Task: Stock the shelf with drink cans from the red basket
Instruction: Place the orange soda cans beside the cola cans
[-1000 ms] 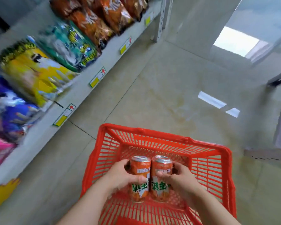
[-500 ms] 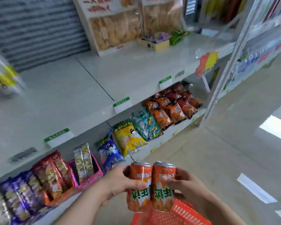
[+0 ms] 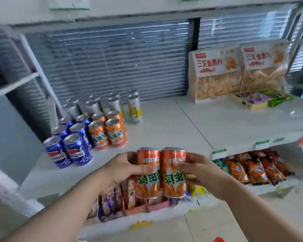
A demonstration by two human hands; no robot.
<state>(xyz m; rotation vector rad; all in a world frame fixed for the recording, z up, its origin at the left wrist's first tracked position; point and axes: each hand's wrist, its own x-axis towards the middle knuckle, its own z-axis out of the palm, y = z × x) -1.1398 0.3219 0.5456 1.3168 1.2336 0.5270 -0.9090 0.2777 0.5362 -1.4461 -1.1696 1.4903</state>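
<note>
I hold two orange drink cans upright and side by side in front of the white shelf (image 3: 164, 130). My left hand (image 3: 119, 169) grips the left orange can (image 3: 147, 182). The right orange can (image 3: 173, 182) sits in my right hand (image 3: 198, 170). Both cans hang just before the shelf's front edge, above the lower snack row. On the shelf at the left stand several orange cans (image 3: 108, 131), blue cola cans (image 3: 70, 151) and tall silver and yellow cans (image 3: 135, 107). Of the red basket (image 3: 219, 239) only a sliver shows at the bottom edge.
Two large bags of fish chips (image 3: 215, 74) lean at the shelf's back right, beside a flat box (image 3: 250, 101) of small packets. Snack bags (image 3: 255, 168) fill the lower shelf. A white upright post (image 3: 40, 70) stands at the left. Bare shelf surface lies right of the cans.
The cans came up out of the red basket to shelf height. My view swung from the floor and basket to the shelf with the standing cans.
</note>
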